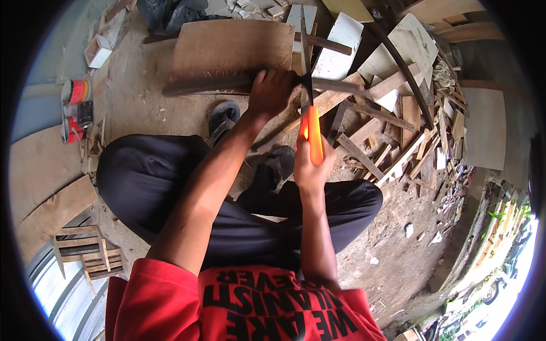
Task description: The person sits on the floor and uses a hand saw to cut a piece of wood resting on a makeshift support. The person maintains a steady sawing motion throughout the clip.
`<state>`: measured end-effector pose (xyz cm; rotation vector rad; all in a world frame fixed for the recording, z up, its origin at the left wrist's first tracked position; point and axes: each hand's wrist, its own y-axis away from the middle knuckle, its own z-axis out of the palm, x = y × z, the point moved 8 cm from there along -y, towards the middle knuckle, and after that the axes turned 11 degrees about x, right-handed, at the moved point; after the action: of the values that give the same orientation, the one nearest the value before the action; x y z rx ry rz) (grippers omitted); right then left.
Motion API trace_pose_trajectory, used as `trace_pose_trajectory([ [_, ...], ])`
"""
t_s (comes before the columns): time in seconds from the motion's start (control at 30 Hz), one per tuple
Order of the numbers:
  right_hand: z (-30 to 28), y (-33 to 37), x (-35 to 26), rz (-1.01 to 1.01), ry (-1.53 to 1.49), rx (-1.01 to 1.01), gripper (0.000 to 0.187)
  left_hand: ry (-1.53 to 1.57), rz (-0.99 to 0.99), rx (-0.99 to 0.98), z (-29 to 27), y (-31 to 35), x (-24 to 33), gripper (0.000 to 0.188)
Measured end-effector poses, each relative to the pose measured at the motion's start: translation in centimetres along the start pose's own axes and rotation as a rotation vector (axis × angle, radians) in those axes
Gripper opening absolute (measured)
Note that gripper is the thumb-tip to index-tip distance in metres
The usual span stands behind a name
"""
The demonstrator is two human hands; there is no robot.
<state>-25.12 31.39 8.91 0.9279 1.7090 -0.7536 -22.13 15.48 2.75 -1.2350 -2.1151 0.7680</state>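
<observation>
My right hand (314,166) is closed around the orange handle of a hand saw (305,57). Its blade points away from me and crosses over a long, dark wooden strip (213,84) lying crosswise in front of me. Just left of the blade, my left hand (274,91) presses down on that strip with its fingers wrapped over it. A brown wooden board (233,48) lies directly behind the strip. Whether the saw teeth have cut into the wood cannot be made out.
Wood offcuts (364,131) are heaped to the right, with white panels (340,45) behind. Red cans (74,111) stand at the left wall. A black plastic bag (170,14) lies at the far left. My sandalled feet (223,116) are close below the strip.
</observation>
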Motion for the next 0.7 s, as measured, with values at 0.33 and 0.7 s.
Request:
trace_pose_trajectory([
  [0.33, -7.3, 12.2, 2.0, 0.087, 0.039, -0.045, 0.012, -0.05, 0.009, 0.003, 0.2, 0.1, -0.1, 0.022],
  [0.7, 0.1, 0.9, 0.8, -0.07, -0.047, 0.029, 0.016, -0.059, 0.026, -0.051, 0.7, 0.3, -0.6, 0.017],
])
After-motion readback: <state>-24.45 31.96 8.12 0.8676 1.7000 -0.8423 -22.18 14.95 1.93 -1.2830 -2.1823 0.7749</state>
